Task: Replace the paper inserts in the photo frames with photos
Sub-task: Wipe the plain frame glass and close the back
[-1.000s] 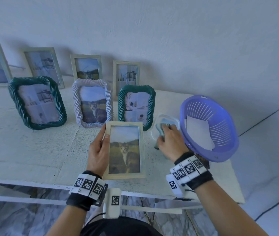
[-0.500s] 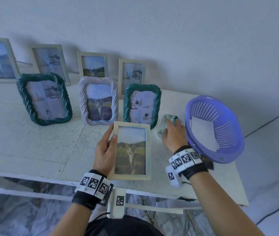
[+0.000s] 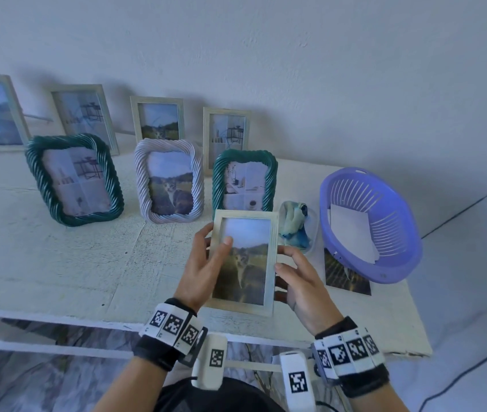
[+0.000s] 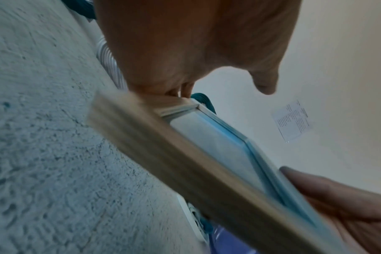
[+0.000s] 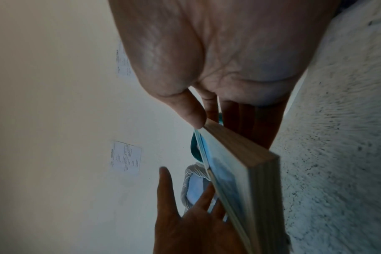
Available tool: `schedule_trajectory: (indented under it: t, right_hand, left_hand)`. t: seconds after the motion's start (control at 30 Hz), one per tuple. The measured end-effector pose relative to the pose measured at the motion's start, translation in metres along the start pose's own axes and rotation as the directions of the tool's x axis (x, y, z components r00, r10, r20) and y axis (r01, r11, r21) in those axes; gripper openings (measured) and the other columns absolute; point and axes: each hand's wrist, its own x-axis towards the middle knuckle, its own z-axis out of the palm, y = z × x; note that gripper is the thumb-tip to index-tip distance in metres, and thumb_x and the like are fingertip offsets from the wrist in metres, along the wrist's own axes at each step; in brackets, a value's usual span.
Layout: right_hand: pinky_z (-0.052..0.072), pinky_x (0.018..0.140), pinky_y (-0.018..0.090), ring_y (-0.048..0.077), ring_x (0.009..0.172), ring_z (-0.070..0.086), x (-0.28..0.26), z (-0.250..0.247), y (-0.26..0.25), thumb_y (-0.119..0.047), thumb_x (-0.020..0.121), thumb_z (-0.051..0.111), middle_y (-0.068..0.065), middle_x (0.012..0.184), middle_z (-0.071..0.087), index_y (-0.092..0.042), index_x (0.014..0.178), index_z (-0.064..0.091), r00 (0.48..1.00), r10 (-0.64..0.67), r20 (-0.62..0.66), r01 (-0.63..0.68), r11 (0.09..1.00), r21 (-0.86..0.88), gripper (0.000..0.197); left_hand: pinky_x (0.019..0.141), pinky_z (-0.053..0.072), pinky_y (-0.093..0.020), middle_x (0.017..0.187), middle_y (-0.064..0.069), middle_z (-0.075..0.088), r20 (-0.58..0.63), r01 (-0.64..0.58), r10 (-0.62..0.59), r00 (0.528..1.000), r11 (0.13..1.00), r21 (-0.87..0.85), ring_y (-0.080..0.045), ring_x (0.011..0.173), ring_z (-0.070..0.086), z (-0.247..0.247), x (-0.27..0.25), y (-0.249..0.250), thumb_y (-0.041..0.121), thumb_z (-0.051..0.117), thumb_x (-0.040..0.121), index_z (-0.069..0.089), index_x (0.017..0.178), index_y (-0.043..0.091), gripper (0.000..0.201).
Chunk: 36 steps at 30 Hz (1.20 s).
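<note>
A pale wooden photo frame (image 3: 245,263) with a cat photo behind its glass is held upright above the table's front. My right hand (image 3: 298,278) pinches its right edge, with the thumb on the front and the fingers behind, as the right wrist view of the frame (image 5: 250,171) shows. My left hand (image 3: 206,263) lies along the left edge with straight, spread fingers touching it. In the left wrist view its thumb hangs clear of the frame (image 4: 185,154). The frame's back is hidden.
A purple basket (image 3: 370,224) holding white paper sits at the right, on top of a loose photo (image 3: 346,278). A clear tub with a cloth (image 3: 295,224) stands beside it. Two green rope frames (image 3: 75,179) (image 3: 243,179) and a white one (image 3: 171,182) stand behind, with more frames along the wall.
My right hand left the tub with the cloth and took the frame's right edge. The left hand's grip loosened to straight fingers. The frame rose slightly and shifted right.
</note>
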Motion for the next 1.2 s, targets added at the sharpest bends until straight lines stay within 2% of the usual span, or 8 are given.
schedule_trajectory:
  t: [0.2, 0.4, 0.53, 0.77, 0.87, 0.93, 1.07, 1.2]
  right_hand:
    - [0.056, 0.073, 0.044, 0.03, 0.096, 0.067, -0.014, 0.019, -0.012, -0.008, 0.1, 0.043, 0.014, 0.105, 0.069, -0.011, 0.12, 0.06, 0.981, -0.159, 0.113, 0.17, 0.981, -0.096, 0.026]
    - [0.054, 0.073, 0.026, 0.013, 0.088, 0.064, -0.017, 0.039, -0.01, -0.012, 0.091, 0.063, -0.01, 0.098, 0.063, -0.025, 0.122, 0.055, 0.924, -0.345, 0.163, 0.382, 0.823, -0.42, 0.034]
    - [0.05, 0.068, 0.018, 0.008, 0.084, 0.062, -0.014, 0.039, -0.009, -0.026, 0.089, 0.066, -0.011, 0.097, 0.06, -0.031, 0.125, 0.05, 0.927, -0.351, 0.132, 0.363, 0.756, -0.544, 0.039]
    - [0.041, 0.045, 0.025, 0.011, 0.058, 0.055, -0.009, 0.032, -0.016, -0.048, 0.082, 0.052, -0.008, 0.067, 0.055, -0.026, 0.085, 0.065, 0.784, -0.592, 0.187, 0.251, 0.027, -0.967, 0.027]
    - [0.034, 0.037, 0.023, 0.019, 0.039, 0.05, -0.008, 0.03, -0.015, -0.04, 0.083, 0.062, -0.003, 0.046, 0.051, -0.023, 0.073, 0.063, 0.778, -0.604, 0.174, 0.161, -0.076, -0.984, 0.019]
    - [0.041, 0.038, 0.026, 0.02, 0.037, 0.053, -0.011, 0.033, -0.016, -0.034, 0.088, 0.062, -0.001, 0.045, 0.055, -0.024, 0.083, 0.067, 0.816, -0.57, 0.097, 0.194, 0.111, -0.975, 0.012]
    - [0.056, 0.051, 0.04, 0.022, 0.05, 0.068, -0.016, 0.043, -0.027, -0.021, 0.099, 0.049, 0.007, 0.063, 0.07, -0.014, 0.103, 0.07, 0.975, -0.195, -0.104, 0.113, 0.843, -0.526, 0.023]
    - [0.055, 0.058, 0.035, 0.024, 0.063, 0.07, -0.01, 0.036, -0.033, -0.044, 0.1, 0.042, 0.011, 0.075, 0.073, -0.015, 0.092, 0.073, 0.978, 0.079, -0.193, -0.098, 0.991, -0.088, 0.043]
  left_hand:
    - [0.117, 0.024, -0.042, 0.16, 0.004, 0.015, 0.195, 0.08, -0.112, 0.974, 0.983, 0.164, -0.014, 0.143, 0.025, 0.018, -0.005, 0.009, 0.093, 0.051, 0.053, -0.001, 0.154, 0.032, 0.128]
    - [0.103, 0.04, -0.06, 0.139, -0.011, 0.053, 0.31, 0.241, -0.19, 0.932, 0.961, -0.135, -0.028, 0.128, 0.052, 0.021, -0.003, 0.02, 0.077, 0.061, 0.073, 0.041, 0.143, 0.026, 0.089]
    - [0.094, 0.049, -0.049, 0.099, -0.004, 0.061, 0.298, 0.163, -0.114, 0.948, 0.976, -0.147, -0.02, 0.105, 0.06, 0.021, -0.003, 0.031, 0.074, 0.059, 0.072, 0.062, 0.099, 0.024, 0.058]
    - [0.076, 0.047, -0.039, 0.082, 0.005, 0.059, 0.231, 0.219, -0.187, 0.955, 0.968, -0.122, -0.018, 0.083, 0.056, 0.014, -0.003, 0.039, 0.078, 0.057, 0.062, 0.06, 0.106, 0.021, 0.072]
    - [0.09, 0.05, -0.046, 0.122, -0.018, 0.058, 0.203, 0.28, -0.259, 0.944, 0.956, -0.081, -0.031, 0.113, 0.057, 0.012, 0.001, 0.039, 0.085, 0.059, 0.056, 0.045, 0.135, 0.009, 0.111]
    - [0.095, 0.048, -0.044, 0.138, -0.02, 0.047, 0.181, 0.263, -0.246, 0.952, 0.962, -0.075, -0.028, 0.118, 0.055, 0.015, 0.001, 0.042, 0.083, 0.059, 0.056, 0.037, 0.142, 0.013, 0.113]
    - [0.109, 0.038, -0.047, 0.148, 0.002, 0.043, 0.166, 0.198, -0.191, 0.967, 0.98, -0.026, -0.014, 0.129, 0.047, 0.02, -0.004, 0.047, 0.085, 0.061, 0.052, 0.024, 0.151, 0.029, 0.12]
    - [0.101, 0.043, -0.042, 0.125, 0.016, 0.054, 0.169, 0.164, -0.157, 0.973, 0.986, -0.031, -0.004, 0.114, 0.054, 0.014, -0.004, 0.053, 0.077, 0.056, 0.071, 0.042, 0.134, 0.039, 0.076]
